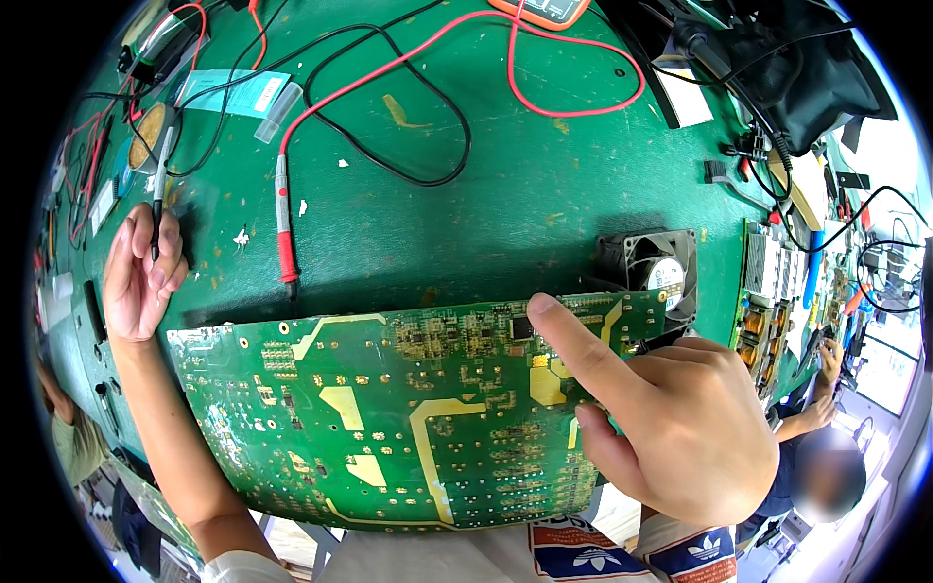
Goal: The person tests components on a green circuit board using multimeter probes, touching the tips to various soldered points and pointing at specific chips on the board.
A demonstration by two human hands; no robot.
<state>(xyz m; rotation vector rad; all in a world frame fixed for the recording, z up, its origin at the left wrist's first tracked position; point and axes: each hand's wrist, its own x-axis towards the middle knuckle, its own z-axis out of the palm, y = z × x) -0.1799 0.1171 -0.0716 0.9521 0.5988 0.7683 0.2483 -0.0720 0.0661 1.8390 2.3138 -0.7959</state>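
A large green circuit board (pixel 292 408) lies in front of me with its solder side up and a cooling fan (pixel 671 267) at its far right corner. My right hand (pixel 680 428) is over the board's right part. Its index finger is stretched out, the tip by a black chip (pixel 522 328) near the far edge; the other fingers are curled. To the left of the board, my left hand (pixel 144 272) pinches a black test probe (pixel 158 209). A red test probe (pixel 284 233) rests on the bench, its lower end meeting the board's far edge.
An orange multimeter (pixel 549 10) lies at the back, with red and black leads looping across the green bench (pixel 544 165). A round tin (pixel 151 136) stands back left, beside a blue paper packet (pixel 233 92). More boards (pixel 763 311) and another person's hand (pixel 829 360) are at right.
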